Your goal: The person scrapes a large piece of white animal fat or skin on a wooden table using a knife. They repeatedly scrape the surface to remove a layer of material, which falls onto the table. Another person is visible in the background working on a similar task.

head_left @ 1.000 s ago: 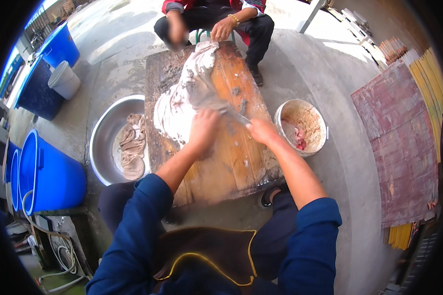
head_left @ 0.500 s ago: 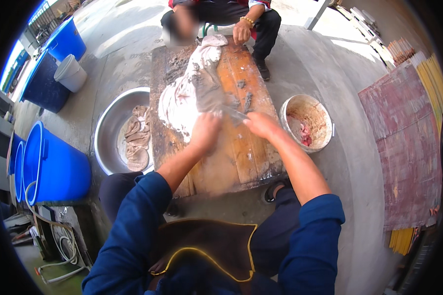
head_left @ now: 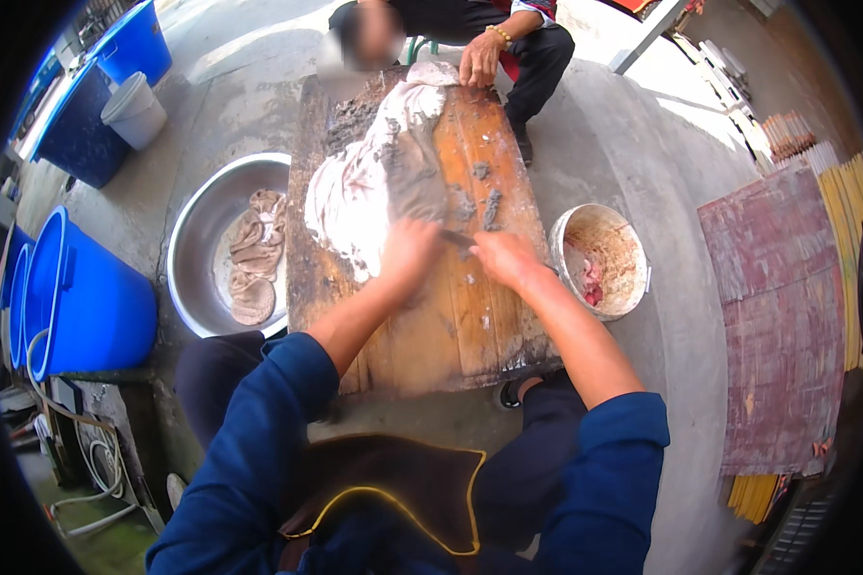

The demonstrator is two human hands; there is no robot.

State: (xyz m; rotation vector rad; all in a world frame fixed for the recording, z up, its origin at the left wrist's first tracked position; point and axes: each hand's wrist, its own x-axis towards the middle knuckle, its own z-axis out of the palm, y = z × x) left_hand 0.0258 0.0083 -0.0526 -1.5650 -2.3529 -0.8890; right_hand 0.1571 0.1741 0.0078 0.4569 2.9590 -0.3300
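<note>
A large pale sheet of raw tripe (head_left: 364,187) lies spread over a wet wooden board (head_left: 451,326) on the concrete ground. My left hand (head_left: 409,254) presses down on the near edge of the tripe. My right hand (head_left: 503,259) grips a knife (head_left: 457,238) whose blade points left toward the tripe, close beside my left hand. Grey scrapings (head_left: 484,196) dot the board to the right of the tripe. Across the board, another person's hand (head_left: 477,65) rests on the far end of the tripe.
A steel basin (head_left: 197,230) with brownish tripe pieces stands left of the board. A white bucket (head_left: 633,259) with pink scraps stands to the right. Blue barrels (head_left: 86,307) line the left side, and a reddish panel (head_left: 786,316) lies at right.
The view has shifted so the board sits higher and closer. Both hands stay at the tripe's near edge, the knife hand moving slightly along it.
</note>
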